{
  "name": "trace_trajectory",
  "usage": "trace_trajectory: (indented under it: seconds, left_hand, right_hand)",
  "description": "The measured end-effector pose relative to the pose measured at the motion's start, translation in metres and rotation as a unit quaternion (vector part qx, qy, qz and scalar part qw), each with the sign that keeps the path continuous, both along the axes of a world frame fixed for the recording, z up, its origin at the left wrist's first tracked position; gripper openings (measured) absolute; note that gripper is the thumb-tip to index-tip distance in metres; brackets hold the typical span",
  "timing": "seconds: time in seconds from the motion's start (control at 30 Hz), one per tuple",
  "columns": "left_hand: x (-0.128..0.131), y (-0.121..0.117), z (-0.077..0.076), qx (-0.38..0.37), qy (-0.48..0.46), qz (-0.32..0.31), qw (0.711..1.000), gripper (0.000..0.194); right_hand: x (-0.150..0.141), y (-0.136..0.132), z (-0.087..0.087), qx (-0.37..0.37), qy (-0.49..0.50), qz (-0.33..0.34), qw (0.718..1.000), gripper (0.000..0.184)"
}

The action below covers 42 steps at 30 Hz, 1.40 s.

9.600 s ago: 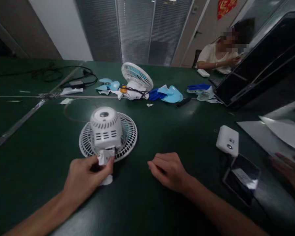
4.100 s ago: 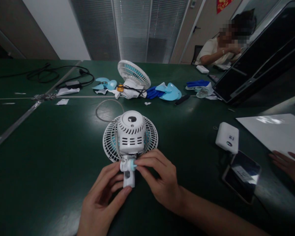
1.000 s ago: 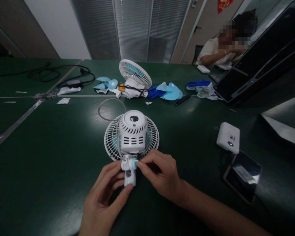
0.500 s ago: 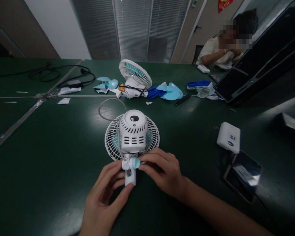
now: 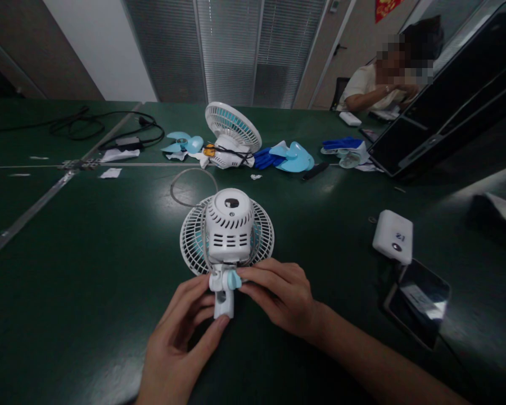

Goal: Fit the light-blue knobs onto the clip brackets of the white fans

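Observation:
A small white fan [image 5: 230, 225] lies grille-down on the green table, its motor housing facing up and its neck pointing toward me. My left hand [image 5: 181, 332] grips the white neck bracket [image 5: 224, 304], thumb at its lower end and fingers along its left side. On the bracket's right side sits a light-blue wing knob [image 5: 234, 279]. The thumb and fingers of my right hand [image 5: 280, 292] are closed at this knob, pinching its outer edge. A thin grey cord [image 5: 172, 194] loops out behind the fan's left side.
Farther back stand a second fan [image 5: 231, 132], light-blue fan blades [image 5: 293, 157] and blue-and-white gloves [image 5: 346, 149]. To the right are a white power bank [image 5: 393, 236] and a phone [image 5: 419, 304]. Black cables [image 5: 84, 121] lie at the far left. A person [image 5: 371, 90] sits beyond the table.
The light-blue knob has turned slightly, showing more of its wing, and my right fingers have shifted a little on it. My left hand and the fan stay practically in place.

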<state>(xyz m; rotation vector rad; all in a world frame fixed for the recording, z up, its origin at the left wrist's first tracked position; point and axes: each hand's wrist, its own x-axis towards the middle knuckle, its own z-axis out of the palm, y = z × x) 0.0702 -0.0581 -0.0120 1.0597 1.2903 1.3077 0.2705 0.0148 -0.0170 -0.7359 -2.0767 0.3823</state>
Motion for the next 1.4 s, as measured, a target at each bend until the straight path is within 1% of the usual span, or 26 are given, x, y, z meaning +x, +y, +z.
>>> trace_trajectory:
  seconds: [0.13, 0.17, 0.27, 0.3, 0.37, 0.4, 0.47, 0.5, 0.57, 0.63, 0.73, 0.87, 0.93, 0.97, 1.07, 1.13, 1.17, 1.23, 1.3, 1.4]
  left_hand:
    - [-0.003, 0.0, -0.002, 0.011, 0.009, -0.02, 1.0, 0.035]
    - [-0.003, 0.0, -0.002, 0.009, 0.009, -0.019, 1.0, 0.035]
    - [-0.001, 0.0, 0.001, -0.003, 0.004, -0.001, 1.0, 0.034]
    - [0.0, 0.0, 0.002, -0.004, 0.002, 0.004, 1.0, 0.034]
    - [0.002, 0.0, 0.004, -0.005, 0.0, 0.007, 1.0, 0.033]
    - [0.002, 0.0, 0.005, -0.005, 0.0, 0.008, 1.0, 0.033]
    - [0.003, 0.0, 0.005, -0.006, 0.001, 0.008, 1.0, 0.033]
    - [0.003, 0.0, 0.005, -0.005, 0.002, 0.01, 1.0, 0.033]
    - [0.003, 0.0, 0.005, -0.004, 0.003, 0.013, 1.0, 0.033]
    - [0.003, 0.0, 0.005, -0.005, 0.0, 0.013, 1.0, 0.033]
    - [0.003, 0.0, 0.004, -0.007, -0.006, 0.014, 1.0, 0.033]
    - [0.002, 0.0, 0.002, -0.005, -0.008, 0.016, 1.0, 0.032]
    - [0.001, 0.0, 0.002, -0.005, -0.003, 0.011, 1.0, 0.033]
    - [0.001, 0.0, 0.002, -0.006, 0.001, 0.009, 1.0, 0.033]
    - [0.001, 0.0, 0.003, -0.009, 0.007, 0.007, 1.0, 0.034]
    - [0.002, 0.0, 0.003, -0.008, 0.004, 0.008, 1.0, 0.034]
    - [0.002, 0.0, 0.003, -0.006, 0.002, 0.01, 1.0, 0.034]
    - [0.002, 0.0, 0.003, -0.001, -0.004, 0.011, 1.0, 0.034]
    - [0.0, 0.001, 0.002, 0.002, -0.005, 0.006, 1.0, 0.034]
    - [-0.001, 0.001, 0.0, 0.006, 0.011, -0.012, 1.0, 0.034]
  right_hand:
    - [-0.01, 0.0, 0.0, -0.058, 0.036, -0.016, 0.998, 0.006]
    - [-0.012, -0.001, 0.001, -0.077, 0.043, -0.02, 0.996, 0.007]
    - [-0.016, -0.003, 0.001, -0.113, 0.033, -0.031, 0.993, 0.021]
    - [-0.015, -0.004, 0.001, -0.113, 0.025, -0.033, 0.993, 0.02]
    - [-0.01, -0.005, 0.0, -0.096, 0.013, -0.037, 0.995, 0.009]
    - [-0.006, -0.005, -0.001, -0.079, 0.008, -0.032, 0.996, 0.013]
    - [0.0, -0.003, -0.003, -0.032, -0.004, -0.009, 0.999, 0.029]
    - [0.003, -0.002, -0.003, -0.007, -0.012, 0.003, 1.0, 0.033]
    - [0.005, 0.0, -0.004, 0.022, -0.023, 0.012, 0.999, 0.034]
    - [0.004, 0.002, -0.003, 0.018, -0.017, 0.001, 1.0, 0.031]
    - [-0.002, 0.002, -0.001, -0.01, 0.009, -0.004, 1.0, 0.019]
    - [-0.008, 0.001, 0.0, -0.078, 0.028, -0.007, 0.997, 0.004]
    - [-0.007, 0.0, 0.001, -0.093, 0.02, -0.005, 0.995, 0.004]
    - [-0.005, 0.0, 0.0, -0.088, 0.014, -0.004, 0.996, 0.004]
    - [0.002, 0.0, -0.002, -0.023, -0.009, 0.005, 1.0, 0.024]
    - [0.006, 0.001, -0.004, 0.022, -0.025, 0.01, 0.999, 0.032]
    - [0.007, 0.001, -0.005, 0.035, -0.03, 0.008, 0.999, 0.032]
    - [0.007, 0.002, -0.005, 0.038, -0.032, -0.005, 0.999, 0.031]
    - [0.004, 0.002, -0.004, 0.024, -0.026, -0.013, 0.999, 0.029]
    - [-0.003, 0.001, 0.0, -0.014, 0.0, -0.018, 1.0, 0.016]
